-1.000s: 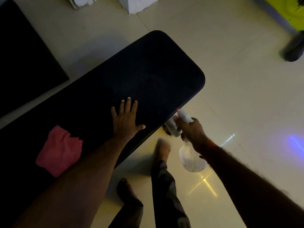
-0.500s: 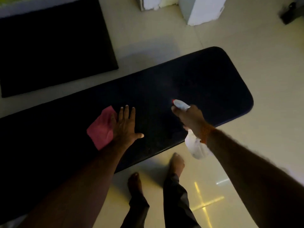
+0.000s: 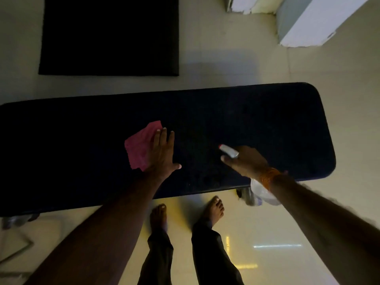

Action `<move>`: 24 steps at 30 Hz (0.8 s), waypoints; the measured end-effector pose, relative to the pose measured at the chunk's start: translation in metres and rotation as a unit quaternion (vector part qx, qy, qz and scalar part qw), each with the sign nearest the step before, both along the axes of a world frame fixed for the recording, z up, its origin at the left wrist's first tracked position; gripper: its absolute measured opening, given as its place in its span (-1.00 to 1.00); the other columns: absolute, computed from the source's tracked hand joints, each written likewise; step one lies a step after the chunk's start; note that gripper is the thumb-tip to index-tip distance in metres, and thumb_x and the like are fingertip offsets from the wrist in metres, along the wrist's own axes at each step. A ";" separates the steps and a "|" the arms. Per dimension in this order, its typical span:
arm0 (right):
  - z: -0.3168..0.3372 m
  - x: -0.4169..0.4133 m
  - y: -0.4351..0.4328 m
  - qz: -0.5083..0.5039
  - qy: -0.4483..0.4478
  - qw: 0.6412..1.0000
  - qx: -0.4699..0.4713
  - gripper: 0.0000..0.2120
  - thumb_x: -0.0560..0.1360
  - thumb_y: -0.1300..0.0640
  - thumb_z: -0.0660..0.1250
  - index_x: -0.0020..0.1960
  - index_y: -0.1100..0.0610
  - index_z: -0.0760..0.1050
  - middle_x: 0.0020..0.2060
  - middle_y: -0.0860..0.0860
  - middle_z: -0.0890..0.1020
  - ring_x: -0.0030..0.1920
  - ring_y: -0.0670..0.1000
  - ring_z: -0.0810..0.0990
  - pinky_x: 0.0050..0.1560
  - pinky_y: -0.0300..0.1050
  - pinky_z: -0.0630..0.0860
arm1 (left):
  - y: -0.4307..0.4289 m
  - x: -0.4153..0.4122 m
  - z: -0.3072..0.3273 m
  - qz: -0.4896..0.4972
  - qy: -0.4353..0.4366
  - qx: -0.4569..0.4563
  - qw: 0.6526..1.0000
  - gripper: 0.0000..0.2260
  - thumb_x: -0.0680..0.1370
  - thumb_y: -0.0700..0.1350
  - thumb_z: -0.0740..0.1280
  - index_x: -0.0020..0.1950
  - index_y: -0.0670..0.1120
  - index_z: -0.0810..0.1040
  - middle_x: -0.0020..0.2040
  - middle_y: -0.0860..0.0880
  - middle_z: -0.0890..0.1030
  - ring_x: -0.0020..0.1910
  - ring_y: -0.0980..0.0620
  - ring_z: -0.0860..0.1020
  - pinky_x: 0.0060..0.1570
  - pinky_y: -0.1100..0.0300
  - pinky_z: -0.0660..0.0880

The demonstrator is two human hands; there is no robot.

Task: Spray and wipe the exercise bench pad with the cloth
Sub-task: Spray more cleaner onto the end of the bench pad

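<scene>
The long black bench pad (image 3: 257,120) stretches across the middle of the view. A pink cloth (image 3: 139,146) lies on it, left of centre. My left hand (image 3: 162,153) rests flat on the pad with fingers spread, its left side overlapping the cloth's right edge. My right hand (image 3: 245,161) holds a white spray bottle (image 3: 229,151) above the pad's right part. The red nozzle tip points left, and the clear bottle body hangs below my wrist past the pad's near edge.
A black floor mat (image 3: 109,36) lies beyond the bench on the tiled floor. White blocks (image 3: 308,23) stand at the top right. My bare feet (image 3: 211,208) are on the tiles by the near edge. Metal frame parts (image 3: 18,243) show at the lower left.
The view has swung, so the pad now lies level across the frame. My left hand has reached the cloth's edge. The spray bottle has come from beside the pad to above it.
</scene>
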State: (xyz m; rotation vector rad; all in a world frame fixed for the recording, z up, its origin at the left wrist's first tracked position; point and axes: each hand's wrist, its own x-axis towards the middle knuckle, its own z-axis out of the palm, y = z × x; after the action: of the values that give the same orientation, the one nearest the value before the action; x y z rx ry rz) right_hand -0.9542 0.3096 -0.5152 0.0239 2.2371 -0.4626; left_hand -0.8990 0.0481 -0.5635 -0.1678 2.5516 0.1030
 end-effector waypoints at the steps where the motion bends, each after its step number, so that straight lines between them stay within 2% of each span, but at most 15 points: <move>1: 0.000 -0.011 0.000 -0.025 0.005 1.000 -0.009 -0.59 0.58 -0.25 0.34 0.28 -0.02 0.61 -0.36 -0.04 0.60 -0.42 -0.08 0.62 -0.31 -0.14 0.56 | -0.002 0.001 -0.001 0.010 0.003 0.009 1.000 0.12 0.43 0.23 0.53 0.68 -0.09 -0.16 0.69 -0.17 -0.14 0.67 -0.20 -0.14 0.61 -0.08 -0.07; 3: 0.004 -0.035 -0.006 -0.047 0.034 0.998 -0.014 -0.61 0.58 -0.24 0.35 0.24 0.01 0.63 -0.39 -0.03 0.60 -0.45 -0.07 0.61 -0.31 -0.15 0.56 | -0.004 0.004 -0.007 0.031 0.015 0.031 0.999 0.14 0.40 0.21 0.56 0.68 -0.08 -0.15 0.69 -0.15 -0.15 0.67 -0.18 -0.14 0.62 -0.11 0.00; 5: 0.005 -0.054 -0.019 -0.069 0.062 0.994 -0.049 -0.61 0.59 -0.20 0.36 0.21 0.07 0.64 -0.34 -0.01 0.62 -0.33 -0.01 0.65 -0.14 -0.02 0.68 | -0.007 0.006 -0.012 0.039 0.024 0.043 0.998 0.15 0.39 0.22 0.57 0.68 -0.07 -0.14 0.69 -0.14 -0.14 0.67 -0.16 -0.13 0.61 -0.15 0.07; 8: -0.002 -0.070 -0.040 -0.162 0.064 0.982 -0.078 -0.63 0.58 -0.16 0.38 0.04 0.17 0.53 -0.22 0.03 0.64 -0.17 0.08 0.70 0.01 0.13 0.71 | -0.009 0.005 -0.017 0.062 0.036 0.073 0.995 0.08 0.43 0.21 0.54 0.69 -0.07 -0.10 0.69 -0.13 -0.10 0.67 -0.15 -0.09 0.61 -0.14 0.09; 11: -0.002 -0.073 -0.055 -0.273 0.078 0.953 -0.110 -0.64 0.60 -0.13 0.37 0.15 0.17 0.55 -0.11 0.04 0.67 -0.17 0.00 0.67 -0.13 -0.03 0.69 | -0.016 0.004 -0.016 0.121 0.108 0.116 0.980 -0.09 0.53 0.22 0.43 0.68 -0.10 0.03 0.68 -0.13 0.05 0.65 -0.16 0.04 0.57 -0.12 0.14; 14: 0.003 -0.061 -0.066 -0.290 0.075 0.933 -0.201 -0.67 0.62 -0.05 0.38 0.32 0.05 0.54 -0.05 0.08 0.68 -0.18 -0.05 0.62 -0.27 -0.22 0.55 | -0.031 0.002 -0.010 0.180 0.197 0.047 0.963 -0.23 0.59 0.22 0.34 0.64 -0.14 0.16 0.63 -0.18 0.21 0.61 -0.20 0.18 0.49 -0.17 0.23; 16: 0.006 -0.052 -0.073 -0.255 0.100 0.929 -0.248 -0.72 0.63 -0.01 0.38 0.28 0.07 0.58 -0.10 0.10 0.66 -0.22 -0.04 0.60 -0.27 -0.20 0.57 | -0.047 -0.002 -0.008 0.225 0.182 0.031 0.957 -0.23 0.59 0.25 0.33 0.64 -0.13 0.15 0.60 -0.18 0.26 0.58 -0.20 0.23 0.47 -0.19 0.25; 18: 0.008 -0.045 -0.083 -0.227 0.134 0.921 -0.288 -0.84 0.62 0.00 0.39 0.12 0.08 0.58 -0.21 0.06 0.61 -0.29 -0.10 0.57 -0.31 -0.20 0.56 | -0.064 -0.005 -0.007 0.252 0.149 0.039 0.955 -0.20 0.54 0.27 0.39 0.62 -0.11 0.19 0.53 -0.17 0.35 0.50 -0.19 0.34 0.44 -0.17 0.30; 20: 0.011 -0.042 -0.092 -0.211 0.164 0.909 -0.320 -0.79 0.61 -0.01 0.41 0.02 0.16 0.58 -0.30 0.02 0.55 -0.34 -0.08 0.56 -0.30 -0.15 0.55 | -0.074 -0.010 -0.008 0.253 0.137 0.052 0.956 -0.28 0.47 0.29 0.46 0.48 -0.09 0.37 0.36 -0.13 0.50 0.36 -0.17 0.46 0.32 -0.12 0.40; 22: 0.014 -0.039 -0.105 -0.202 0.184 0.899 -0.343 -0.81 0.61 -0.04 0.41 -0.05 0.06 0.56 -0.29 0.09 0.55 -0.27 0.11 0.58 -0.21 0.00 0.60 | -0.081 -0.014 -0.009 0.281 0.120 0.109 0.946 -0.48 0.45 0.25 0.50 0.22 -0.06 0.50 0.14 -0.06 0.61 0.14 -0.10 0.58 0.08 0.01 0.47; 24: 0.019 -0.037 -0.118 -0.193 0.198 0.892 -0.357 -0.83 0.62 -0.09 0.39 -0.10 -0.07 0.51 -0.26 0.13 0.57 -0.22 0.26 0.61 -0.10 0.11 0.63 | -0.083 -0.012 -0.009 0.322 0.108 0.182 0.923 -0.61 0.47 0.18 0.52 0.09 -0.05 0.54 0.01 0.00 0.62 0.00 -0.04 0.61 -0.12 0.12 0.44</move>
State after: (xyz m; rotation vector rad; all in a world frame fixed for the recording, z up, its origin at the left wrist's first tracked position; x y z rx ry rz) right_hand -0.9913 0.1912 -0.4964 -0.0115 2.3104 -1.6106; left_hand -0.9110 -0.0350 -0.5722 -0.8809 2.5267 0.8818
